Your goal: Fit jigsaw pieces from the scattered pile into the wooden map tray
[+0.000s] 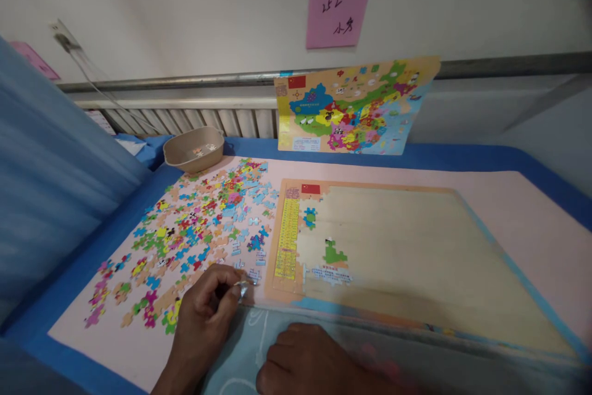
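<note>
My left hand [210, 305] is closed in a pinch at the left of the puzzle board. Between thumb and forefinger is a small pale jigsaw piece [242, 288], partly covered by the fingers. Just beyond the fingertips lies a printed jigsaw piece [254, 275]. My right hand [300, 355] is curled into a loose fist over the light blue patterned cloth at the near edge; the inside of the fist is hidden. On the board [393, 247], several pieces are joined along the left side, with a green cluster [333, 252] and a blue-green cluster [309, 217] lying apart.
Loose jigsaw pieces [185, 228] spread over the pink sheet [118, 346] on the left. A beige basin [185, 151] with a few pieces stands at the back left. A colourful map picture [356, 111] leans against the wall rail. A blue curtain [50, 173] hangs at far left.
</note>
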Tool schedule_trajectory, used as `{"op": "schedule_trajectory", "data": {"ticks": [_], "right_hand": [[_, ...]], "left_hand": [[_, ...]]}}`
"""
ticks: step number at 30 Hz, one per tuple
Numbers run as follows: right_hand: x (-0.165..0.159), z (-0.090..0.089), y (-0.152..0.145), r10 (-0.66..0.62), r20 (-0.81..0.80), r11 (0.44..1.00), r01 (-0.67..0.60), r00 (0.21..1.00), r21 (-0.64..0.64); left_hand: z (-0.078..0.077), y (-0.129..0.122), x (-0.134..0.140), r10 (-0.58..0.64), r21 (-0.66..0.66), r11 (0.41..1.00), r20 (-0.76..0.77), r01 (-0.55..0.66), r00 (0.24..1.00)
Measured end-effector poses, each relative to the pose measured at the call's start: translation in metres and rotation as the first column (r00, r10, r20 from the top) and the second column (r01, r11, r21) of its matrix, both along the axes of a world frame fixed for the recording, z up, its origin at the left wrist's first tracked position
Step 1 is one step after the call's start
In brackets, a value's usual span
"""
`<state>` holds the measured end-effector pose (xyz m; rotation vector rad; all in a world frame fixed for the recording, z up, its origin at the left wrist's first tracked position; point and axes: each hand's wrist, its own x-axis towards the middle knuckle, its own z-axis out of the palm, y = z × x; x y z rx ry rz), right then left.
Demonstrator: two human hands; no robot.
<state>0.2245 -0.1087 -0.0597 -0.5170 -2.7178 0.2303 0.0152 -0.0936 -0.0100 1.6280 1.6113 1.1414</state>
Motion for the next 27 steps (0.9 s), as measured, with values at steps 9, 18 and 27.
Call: {"op": "schedule_trajectory", "data": {"ticks": [9,18,27], "right_hand": [[0.000,0.004,0.000,-0.004,0.034,1.000,0.005,0.999,-0.024],[0.000,-0.004,0.000,-0.014,0.043,1.000,0.014,0.999,-0.006],[-0.006,-0.019,0.002,-0.002,0.109,0.995,0.014,0.994,-0.102]], "left_hand": [[-0.010,-0.002,-0.007,0.088,-0.103,0.991,0.004,-0.087,0.996],[-0.006,0.001,0.003,0.171,-0.075,0.983,0.035,-0.169,0.985],[-0.011,-0.001,0.001,0.166,-0.084,0.983,0.015,-0.164,0.986]]}}
